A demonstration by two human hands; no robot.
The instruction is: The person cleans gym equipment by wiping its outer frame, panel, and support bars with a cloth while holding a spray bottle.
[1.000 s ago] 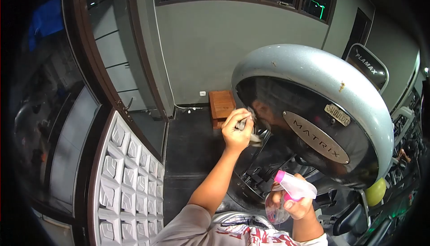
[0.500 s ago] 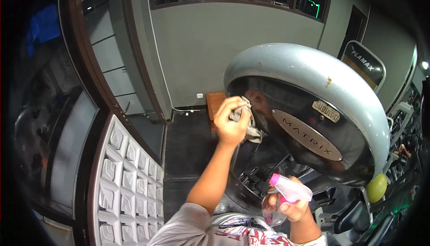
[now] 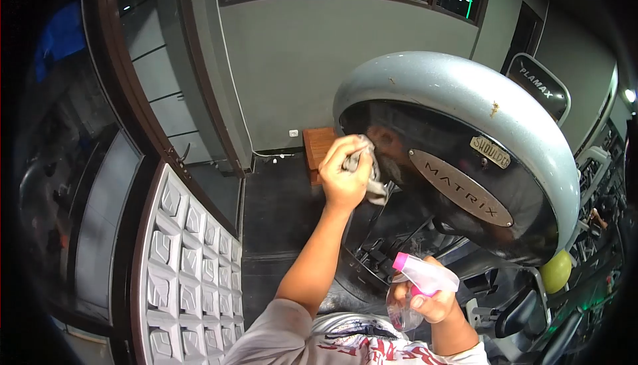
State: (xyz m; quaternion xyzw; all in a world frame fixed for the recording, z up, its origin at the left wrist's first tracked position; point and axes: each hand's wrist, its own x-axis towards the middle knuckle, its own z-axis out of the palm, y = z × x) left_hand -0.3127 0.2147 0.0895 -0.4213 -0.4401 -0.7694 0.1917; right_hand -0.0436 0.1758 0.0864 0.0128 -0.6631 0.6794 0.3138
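My left hand is closed around a crumpled greyish cloth, whose loose end hangs below the fingers. The cloth is at the left edge of the glossy black panel of a gym machine; whether it presses on the surface is hard to tell. Low in front of my body, my right hand grips a clear spray bottle with a white and pink trigger head, its pink nozzle pointing left. On the panel sit an oval "MATRIX" plate and a small "SHOULDER" label.
A thick silver-grey rim with chipped spots curves around the panel. Behind the machine stands a wooden box by the wall. A white patterned panel and a door frame are on the left. A yellow-green ball-like object and gym equipment are at right.
The view has shifted slightly, so the machine sits a little higher and further right. My left hand with the cloth stays by the panel's left edge; my right hand still holds the bottle.
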